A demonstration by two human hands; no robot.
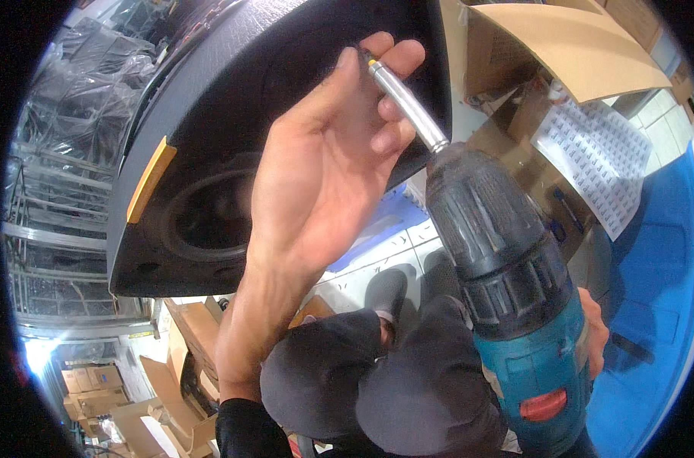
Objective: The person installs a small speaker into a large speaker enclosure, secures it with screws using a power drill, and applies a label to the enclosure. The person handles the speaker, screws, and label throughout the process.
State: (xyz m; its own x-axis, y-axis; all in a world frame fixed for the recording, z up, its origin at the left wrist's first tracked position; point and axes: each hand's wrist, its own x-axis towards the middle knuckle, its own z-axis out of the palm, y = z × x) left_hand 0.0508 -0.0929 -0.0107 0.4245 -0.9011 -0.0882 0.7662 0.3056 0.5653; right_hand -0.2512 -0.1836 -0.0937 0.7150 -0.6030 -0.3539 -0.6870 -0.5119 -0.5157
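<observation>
My right hand [595, 332] grips a teal and black cordless drill [507, 267] from behind, with most of its fingers hidden by the drill body. A silver bit holder [408, 103] with a yellow ring near its tip extends from the chuck toward the upper left. My left hand [324, 153] is palm up at that tip, thumb and forefinger pinched on something small and dark that I cannot make out. Its other fingers curl behind the bit holder. Beyond this hand stands a large black curved shell [286, 61] with a round opening [209, 210].
A yellow-orange strip [150, 179] sits on the shell's left edge. At right are open cardboard [576, 46], a printed sheet [595, 156] and a blue plastic surface [652, 305]. Plastic-wrapped goods [80, 99] line the left. Cardboard boxes [95, 382] lie at lower left. My knees [423, 374] are below.
</observation>
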